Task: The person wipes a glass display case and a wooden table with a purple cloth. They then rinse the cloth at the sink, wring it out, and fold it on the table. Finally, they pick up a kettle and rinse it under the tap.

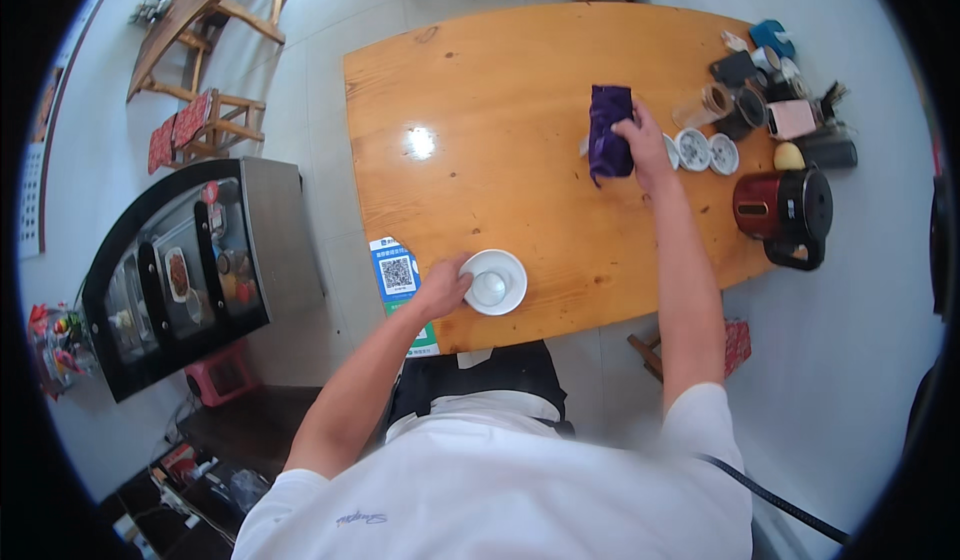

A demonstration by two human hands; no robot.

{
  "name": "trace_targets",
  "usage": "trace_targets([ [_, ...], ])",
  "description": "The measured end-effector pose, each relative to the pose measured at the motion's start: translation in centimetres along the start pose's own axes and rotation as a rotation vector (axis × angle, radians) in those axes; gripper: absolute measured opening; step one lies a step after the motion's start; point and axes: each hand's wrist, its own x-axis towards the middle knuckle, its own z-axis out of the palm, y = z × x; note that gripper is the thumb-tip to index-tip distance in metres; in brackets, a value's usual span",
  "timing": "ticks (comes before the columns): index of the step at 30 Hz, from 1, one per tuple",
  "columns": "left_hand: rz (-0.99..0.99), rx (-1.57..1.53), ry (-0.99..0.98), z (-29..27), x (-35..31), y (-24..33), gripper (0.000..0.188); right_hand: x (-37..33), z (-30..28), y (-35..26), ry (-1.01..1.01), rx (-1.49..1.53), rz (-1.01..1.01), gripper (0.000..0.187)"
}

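Near the table's front edge stands a white bowl (521, 272) with something clear and round inside, perhaps a glass or a liquid. My left hand (443, 286) grips its left rim, with the fingertips partly out of sight at the edge. Farther off to the right, my right hand (645, 144) is closed around the right side of a dark purple, shiny pouch (609, 132). What the pouch contains does not show. Just right of that hand sit small white dishes (692, 149), one of them partly covered by my wrist.
The wooden table (480, 140) carries a red and black electric kettle (770, 205) at right. Behind it cluster glass jars (708, 106), a pink box (792, 119) and a teal tissue pack (772, 37). Printed code cards (396, 270) lie at the left edge, near a display case (180, 270).
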Motion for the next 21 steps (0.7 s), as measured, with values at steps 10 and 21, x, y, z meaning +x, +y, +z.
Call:
trace_targets([
  [10, -0.388, -0.529, 0.341, 0.2, -8.6, -5.3, 0.040, 14.0, 1.6, 4.2, 0.121, -0.671, 0.119, 0.053],
  [21, -0.360, -0.506, 0.379, -4.8, -9.8, -4.2, 0.041, 6.7, 9.7, 1.8, 0.414, -1.374, 0.054, 0.077],
])
